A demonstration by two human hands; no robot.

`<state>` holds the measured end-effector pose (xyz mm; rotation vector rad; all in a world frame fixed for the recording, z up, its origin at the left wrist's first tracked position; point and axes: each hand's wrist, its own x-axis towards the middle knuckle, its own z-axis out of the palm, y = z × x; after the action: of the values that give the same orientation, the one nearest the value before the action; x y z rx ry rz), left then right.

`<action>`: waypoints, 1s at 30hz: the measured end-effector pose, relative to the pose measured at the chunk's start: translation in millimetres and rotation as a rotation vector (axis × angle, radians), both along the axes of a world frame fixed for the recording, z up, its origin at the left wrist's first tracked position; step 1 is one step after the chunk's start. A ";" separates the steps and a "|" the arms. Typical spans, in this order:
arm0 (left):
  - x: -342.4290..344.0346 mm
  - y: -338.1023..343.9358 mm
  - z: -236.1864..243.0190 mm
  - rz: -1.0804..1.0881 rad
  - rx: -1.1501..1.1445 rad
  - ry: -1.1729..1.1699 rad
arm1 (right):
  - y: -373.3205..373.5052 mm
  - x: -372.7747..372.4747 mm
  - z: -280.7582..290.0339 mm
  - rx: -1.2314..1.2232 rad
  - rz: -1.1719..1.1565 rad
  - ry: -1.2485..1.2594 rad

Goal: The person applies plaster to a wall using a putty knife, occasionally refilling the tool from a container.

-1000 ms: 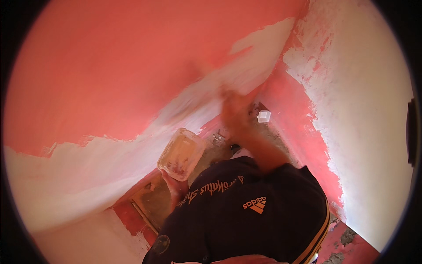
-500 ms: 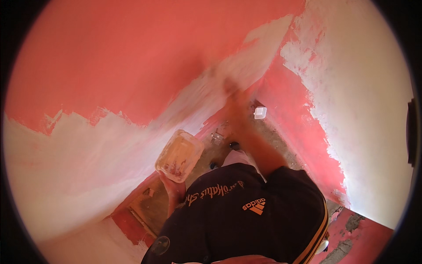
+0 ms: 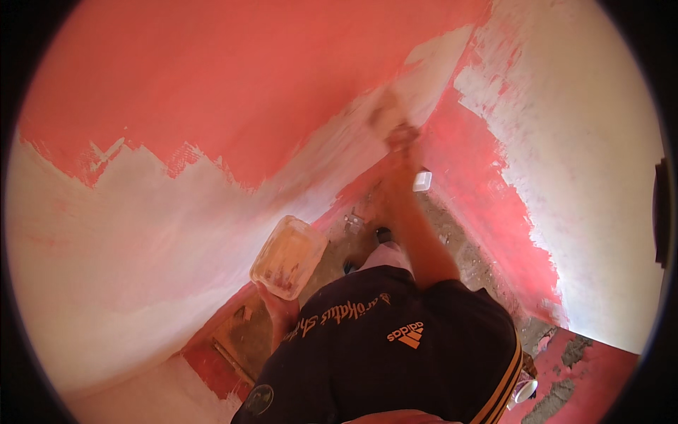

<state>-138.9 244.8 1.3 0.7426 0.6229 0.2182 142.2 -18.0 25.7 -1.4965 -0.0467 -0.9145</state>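
My left hand grips a shallow rectangular plastic tub from its near end, beside the wall. The tub is translucent orange, with pale and reddish smears inside. Farther off, my right hand is closed and smeared by motion, the arm stretched toward the corner. A blurred, brownish brush-like tool extends from it against the left wall. That wall is coral pink above and streaky whitish below, with a ragged border between the two colours.
On the right, another wall is mostly cream, with a coral band low down. A small white container sits near the corner. Rubble lies on the floor. A white cup shows behind my right side.
My right hand has moved right with the brush-like tool, closer to the corner. The tub in my left hand has stayed nearly in place. The view has shifted slightly.
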 end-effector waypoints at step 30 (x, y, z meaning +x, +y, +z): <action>19.5 -7.2 16.1 -0.082 0.100 0.101 | -3.5 6.1 -39.1 -0.234 0.030 0.285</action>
<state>-119.4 237.6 17.4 0.8786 0.6792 0.1374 148.3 -21.6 -13.4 -1.8270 0.0334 -0.6817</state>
